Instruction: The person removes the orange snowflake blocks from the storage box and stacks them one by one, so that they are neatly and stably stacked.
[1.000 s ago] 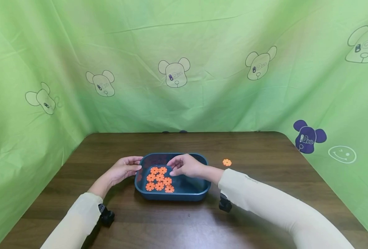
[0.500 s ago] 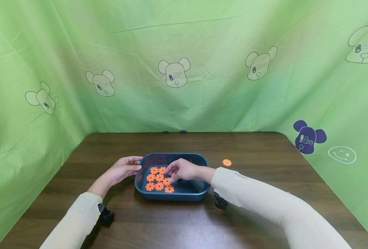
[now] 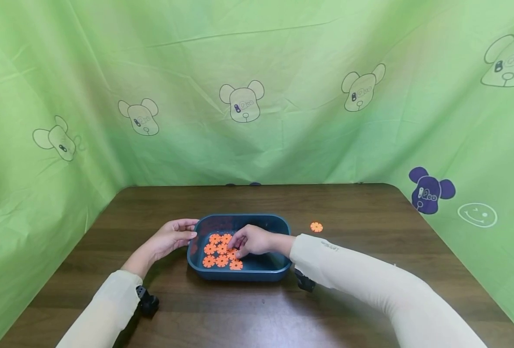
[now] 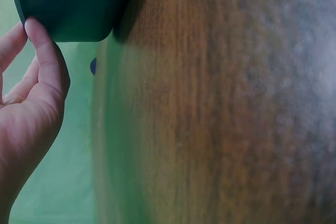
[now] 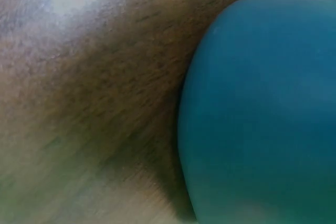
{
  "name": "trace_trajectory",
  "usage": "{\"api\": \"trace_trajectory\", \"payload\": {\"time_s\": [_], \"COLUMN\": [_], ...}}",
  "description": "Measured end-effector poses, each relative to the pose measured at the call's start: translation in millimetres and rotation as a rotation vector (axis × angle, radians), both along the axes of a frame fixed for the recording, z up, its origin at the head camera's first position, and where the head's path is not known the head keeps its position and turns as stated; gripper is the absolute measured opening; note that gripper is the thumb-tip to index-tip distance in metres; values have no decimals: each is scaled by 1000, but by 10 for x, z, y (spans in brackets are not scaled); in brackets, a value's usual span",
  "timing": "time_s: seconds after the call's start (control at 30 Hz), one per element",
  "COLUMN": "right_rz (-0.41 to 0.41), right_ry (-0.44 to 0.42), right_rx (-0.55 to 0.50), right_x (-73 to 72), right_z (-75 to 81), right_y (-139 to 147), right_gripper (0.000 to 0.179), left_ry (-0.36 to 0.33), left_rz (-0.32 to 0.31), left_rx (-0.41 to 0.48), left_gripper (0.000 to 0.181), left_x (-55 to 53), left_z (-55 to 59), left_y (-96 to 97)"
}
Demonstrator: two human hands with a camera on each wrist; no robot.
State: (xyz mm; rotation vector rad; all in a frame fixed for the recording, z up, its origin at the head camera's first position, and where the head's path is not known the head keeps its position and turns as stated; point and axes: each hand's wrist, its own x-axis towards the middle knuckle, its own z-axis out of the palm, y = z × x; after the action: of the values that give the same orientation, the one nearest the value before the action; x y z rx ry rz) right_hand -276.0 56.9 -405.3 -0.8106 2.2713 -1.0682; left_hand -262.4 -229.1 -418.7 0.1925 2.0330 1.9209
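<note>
A dark blue basin with rounded corners stands on the wooden table. Several flat orange flower-shaped pieces lie in its left half, in rough rows. My left hand pinches the basin's left rim between thumb and fingers; the left wrist view shows the thumb against the wall. Inside the basin, my right hand reaches down with bent fingers. Its thumb and index fingertip stand at two sides of one orange flower-shaped piece. The other fingers are partly hidden. In the right wrist view only the blue basin wall shows, not the hand.
One more orange flower-shaped piece lies on the table, right of the basin. A green curtain with printed bear heads hangs behind the table and along its sides. The right forearm crosses above the basin's right rim.
My right hand has moved down and left inside the basin, from above the bare floor to the orange pieces. My left hand has stayed at the rim, and the pieces look unmoved.
</note>
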Motion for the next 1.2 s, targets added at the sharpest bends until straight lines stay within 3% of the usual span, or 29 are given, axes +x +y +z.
{"api": "trace_trajectory", "payload": {"time_s": [0.57,1.2], "right_rz": [39,31], "right_ry": [129,104], "right_rx": [90,75], "right_x": [14,-28], "right_z": [4,-21], "right_y": [11,61], "right_gripper": [21,28], "left_ry": [12,8], "left_rz": [-6,-16], "left_rx": [0,19], "left_gripper": [54,54], "left_x": [15,29], "left_z": [21,26], "left_y": [16,13]}}
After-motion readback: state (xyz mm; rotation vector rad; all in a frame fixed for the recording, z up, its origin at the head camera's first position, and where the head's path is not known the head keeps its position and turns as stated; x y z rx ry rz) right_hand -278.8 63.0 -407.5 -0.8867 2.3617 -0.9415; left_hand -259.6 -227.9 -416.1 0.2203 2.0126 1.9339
